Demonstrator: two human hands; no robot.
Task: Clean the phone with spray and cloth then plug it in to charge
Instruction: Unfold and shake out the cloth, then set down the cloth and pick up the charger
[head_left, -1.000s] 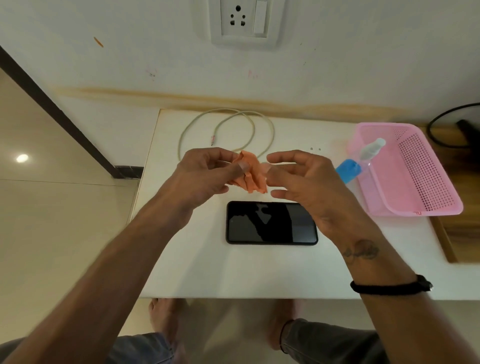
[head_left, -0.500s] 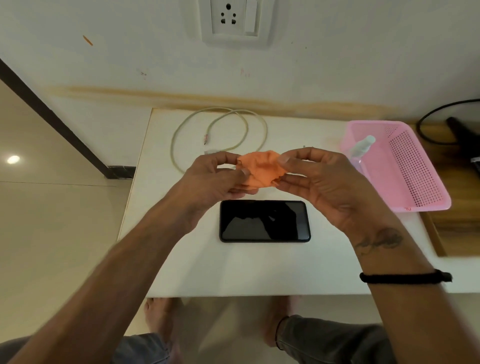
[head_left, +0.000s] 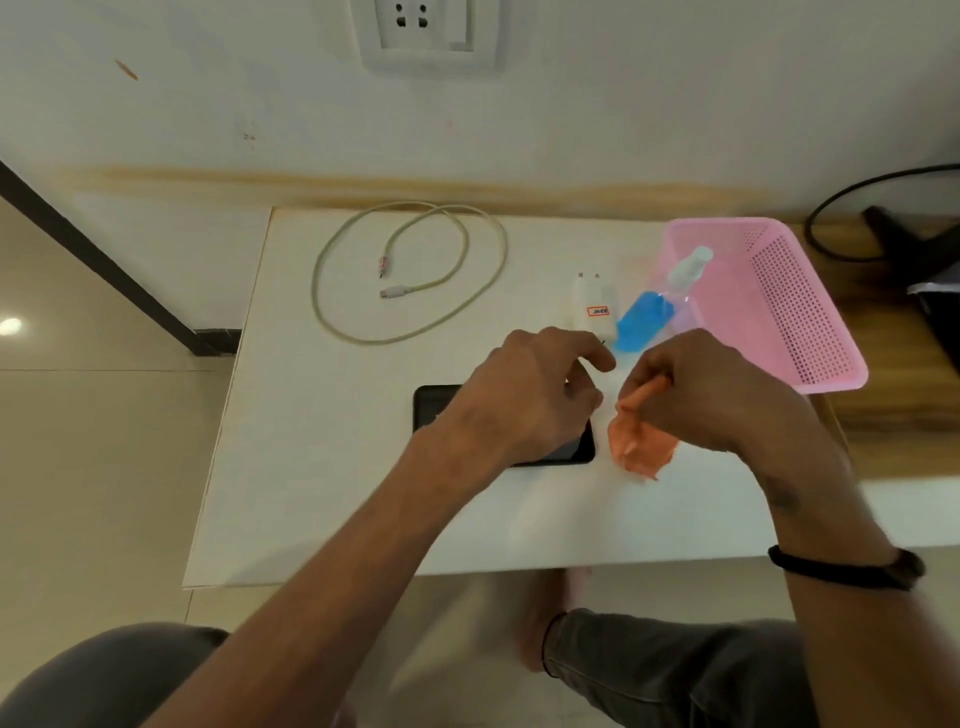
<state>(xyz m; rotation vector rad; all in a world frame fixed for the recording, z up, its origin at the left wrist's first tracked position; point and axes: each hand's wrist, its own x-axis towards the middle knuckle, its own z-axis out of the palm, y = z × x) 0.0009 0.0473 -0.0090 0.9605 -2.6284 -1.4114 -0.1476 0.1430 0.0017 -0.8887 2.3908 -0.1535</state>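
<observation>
The phone (head_left: 434, 408) lies flat, screen up, on the near middle of the white table (head_left: 291, 467), its long side running left to right; most of it is hidden under the left hand (head_left: 524, 395), and only its left end and near right corner show. The left hand hovers over the phone's right half with fingers loosely curled, index finger reaching right toward the blue bottle; whether it touches the phone or holds anything cannot be told. Just right of the phone, the right hand (head_left: 711, 395) pinches the orange cloth (head_left: 641, 441), fingers curled round its upper part, while the crumpled lower part hangs down to the table surface beside the phone's right end. A black band (head_left: 852, 569) circles the right wrist.

Beyond the hands, a spray bottle (head_left: 644, 319) with blue liquid and a clear cap leans against the left wall of the pink basket (head_left: 810, 322), which sits at the table's far right. A white charger adapter (head_left: 592, 306) lies just left of the bottle. At the far left, the pale cable (head_left: 332, 244) lies coiled in a loop, both plugs inside it. A wall socket (head_left: 426, 31) is set in the wall above the table.
</observation>
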